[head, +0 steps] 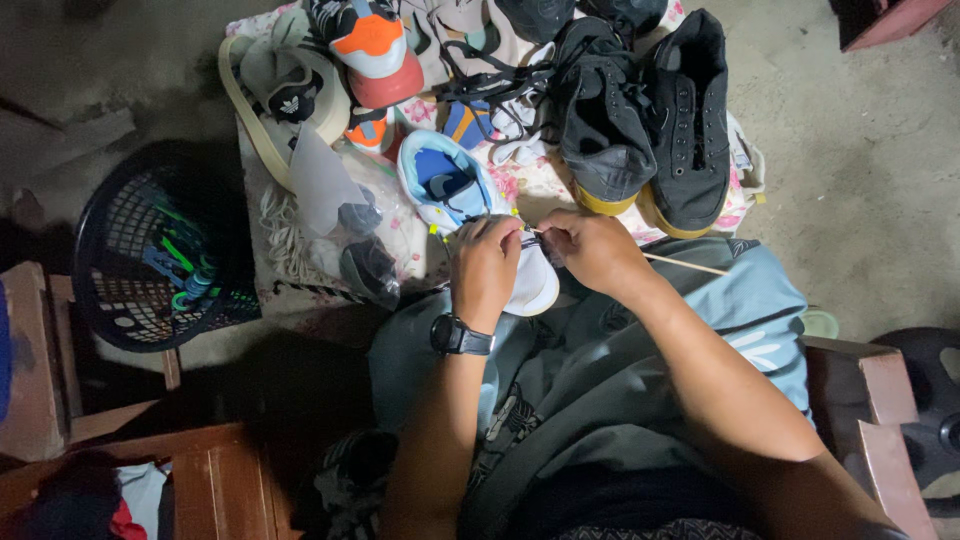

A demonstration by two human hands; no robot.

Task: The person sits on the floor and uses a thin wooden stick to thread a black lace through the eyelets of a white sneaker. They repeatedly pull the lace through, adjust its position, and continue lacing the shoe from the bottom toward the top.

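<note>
Left hand (487, 262) grips white sneaker (470, 215), right hand (592, 248) — thin stick (685, 264)

Clear plastic bag (335, 195) lies crumpled on floral cloth (530, 185), left of white-and-blue sneaker (450, 185); no labels, signs, screens.

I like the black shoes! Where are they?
In the head view, the pair of black shoes sits at the top right of the flowery cloth, just beyond the right hand.

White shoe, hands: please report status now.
Left hand grips white shoe on lap. Right hand pinches its lace, thin stick beside. Black shoes behind, nothing blocking.
</note>
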